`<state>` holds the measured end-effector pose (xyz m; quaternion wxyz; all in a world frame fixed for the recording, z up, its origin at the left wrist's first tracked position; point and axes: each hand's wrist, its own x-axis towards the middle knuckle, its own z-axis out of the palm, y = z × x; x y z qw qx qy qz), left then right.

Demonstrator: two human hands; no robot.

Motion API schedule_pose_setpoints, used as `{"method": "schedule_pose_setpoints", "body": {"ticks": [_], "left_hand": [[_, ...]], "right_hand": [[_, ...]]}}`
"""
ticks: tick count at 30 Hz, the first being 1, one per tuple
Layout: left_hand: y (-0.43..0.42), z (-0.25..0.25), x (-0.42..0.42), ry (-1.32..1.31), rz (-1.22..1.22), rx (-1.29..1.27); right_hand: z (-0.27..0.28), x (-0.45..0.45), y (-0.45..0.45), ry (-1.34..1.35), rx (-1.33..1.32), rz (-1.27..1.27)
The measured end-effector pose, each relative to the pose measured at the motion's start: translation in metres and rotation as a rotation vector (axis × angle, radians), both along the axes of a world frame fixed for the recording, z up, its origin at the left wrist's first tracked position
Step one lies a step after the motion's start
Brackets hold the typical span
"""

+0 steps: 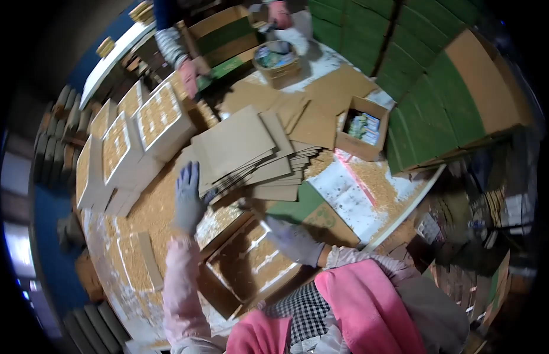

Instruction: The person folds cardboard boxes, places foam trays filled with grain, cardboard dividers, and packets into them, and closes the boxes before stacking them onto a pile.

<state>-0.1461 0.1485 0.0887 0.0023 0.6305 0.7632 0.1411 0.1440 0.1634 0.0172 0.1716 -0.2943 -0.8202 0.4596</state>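
Observation:
Both hands wear grey gloves. My left hand (190,199) is spread with fingers pointing up, beside the left edge of the stacked cardboard sheets (232,144); nothing shows in it. Lower right of it, my right hand (293,241) reaches over the right rim of an open cardboard box (221,290), its fingers partly blurred. Inside that box lies a white tray (251,259) filled with tan granular material. Green and brown box flaps (312,212) spread out to the right of the box.
White foam blocks (118,150) topped with tan material stand at the left. A small box of packets (361,130) and a round tub (278,64) sit farther back. Green cartons (433,112) are stacked right. Across the table, a co-worker's gloved hand (190,76) reaches in.

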Motion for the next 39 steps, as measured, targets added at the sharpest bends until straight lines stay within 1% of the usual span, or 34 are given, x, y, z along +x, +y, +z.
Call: {"method": "schedule_pose_setpoints", "body": {"ticks": [1, 2, 3, 4, 6, 8, 9, 10, 11, 12, 13, 14, 15, 16, 17, 18, 19, 21, 22, 24, 25, 26, 28, 29, 30, 31, 32, 33, 34, 35, 36, 37, 38, 39], "left_hand": [[0.029, -0.037, -0.028, 0.103, -0.02, -0.02], [0.055, -0.067, -0.045, 0.201, -0.04, -0.034], [0.072, -0.071, -0.04, 0.2, -0.026, -0.197], [0.075, -0.106, -0.054, 0.175, -0.107, -0.241], [0.077, -0.098, -0.035, 0.208, -0.115, -0.167], [0.065, -0.101, -0.035, 0.19, -0.164, -0.241], [0.055, -0.095, -0.03, 0.198, -0.215, -0.191], [0.045, -0.082, -0.025, 0.207, -0.261, -0.138], [0.036, -0.064, -0.017, 0.217, -0.302, -0.078], [0.025, -0.03, 0.0, 0.178, -0.099, -0.112], [0.013, 0.003, 0.015, 0.139, 0.105, -0.145], [-0.009, 0.016, 0.013, 0.217, 0.129, 0.053], [-0.029, 0.036, 0.018, 0.063, 0.164, 0.293], [-0.057, 0.058, 0.027, 0.166, 0.208, 0.35], [-0.099, 0.046, 0.011, 0.08, 0.321, 0.423], [-0.122, 0.057, 0.031, 0.054, 0.462, 0.47], [-0.151, 0.047, 0.035, 0.02, 0.471, 0.583], [-0.191, 0.045, 0.062, 0.0, 0.584, 0.442], [-0.206, 0.043, 0.078, -0.017, 0.638, 0.374], [-0.228, 0.018, 0.101, -0.072, 0.769, 0.321], [-0.236, 0.003, 0.106, 0.118, 0.591, 0.447], [-0.247, -0.008, 0.11, 0.031, 0.61, 0.453], [-0.236, 0.003, 0.133, -0.089, 0.522, 0.571], [-0.231, 0.009, 0.14, -0.052, 0.52, 0.534], [-0.226, 0.015, 0.145, -0.013, 0.516, 0.491], [-0.222, 0.02, 0.147, -0.035, 0.529, 0.438], [-0.23, 0.007, 0.139, -0.006, 0.472, 0.475], [-0.223, 0.015, 0.143, 0.073, 0.401, 0.519], [-0.218, 0.015, 0.151, -0.021, 0.472, 0.567], [-0.216, 0.009, 0.149, 0.029, 0.396, 0.623], [-0.205, 0.012, 0.151, 0.091, 0.293, 0.653], [-0.204, 0.004, 0.155, 0.032, 0.305, 0.571], [-0.199, 0.021, 0.163, -0.028, 0.232, 0.389], [-0.199, 0.022, 0.166, -0.078, 0.164, 0.248]], "right_hand": [[0.017, 0.005, 0.004, 0.075, 0.097, 0.022], [0.031, 0.012, 0.006, 0.047, -0.109, -0.037], [0.025, 0.023, 0.01, 0.081, -0.111, 0.014], [0.02, 0.033, 0.018, 0.121, -0.102, 0.065], [0.052, 0.072, 0.065, -0.123, -0.032, 0.042], [0.003, 0.104, 0.118, -0.043, 0.161, -0.347], [0.0, 0.12, 0.162, -0.4, 0.401, -0.366], [0.022, 0.129, 0.198, -0.233, 0.458, -0.555], [0.022, 0.137, 0.232, -0.448, 0.499, -0.573], [0.006, 0.141, 0.27, -0.767, 0.5, -0.495], [-0.001, 0.132, 0.297, -0.977, 0.407, -0.46], [-0.005, 0.12, 0.314, -1.184, 0.308, -0.419], [-0.008, 0.115, 0.322, -1.208, 0.283, -0.373], [-0.013, 0.109, 0.329, -1.231, 0.26, -0.323], [-0.039, 0.107, 0.343, -1.243, 0.244, -0.351], [-0.033, 0.106, 0.341, -1.228, 0.264, -0.333], [-0.025, 0.105, 0.339, -1.214, 0.285, -0.316], [-0.047, 0.118, 0.34, -1.026, 0.195, -0.417], [-0.051, 0.125, 0.335, -0.999, 0.269, -0.361], [-0.054, 0.127, 0.322, -1.027, 0.287, -0.309], [-0.048, 0.128, 0.304, -0.989, 0.321, -0.305], [-0.061, 0.13, 0.296, -0.979, 0.326, -0.283], [-0.031, 0.139, 0.267, -0.988, 0.305, -0.123], [-0.04, 0.148, 0.271, -0.968, 0.305, -0.033], [-0.03, 0.149, 0.268, -1.029, 0.332, -0.022], [0.002, 0.151, 0.258, -1.018, 0.393, -0.1], [0.02, 0.153, 0.25, -0.895, 0.423, -0.197], [0.053, 0.146, 0.228, -0.625, 0.302, -0.282], [0.096, 0.125, 0.187, -0.385, 0.374, -0.249], [0.103, 0.104, 0.159, -0.229, 0.3, -0.131], [0.134, 0.076, 0.102, 0.013, 0.083, -0.047], [0.107, 0.05, 0.064, 0.151, 0.029, 0.075], [0.119, 0.033, 0.029, 0.089, 0.457, 0.332], [0.075, 0.016, -0.001, -0.182, 0.82, 0.589]]}}
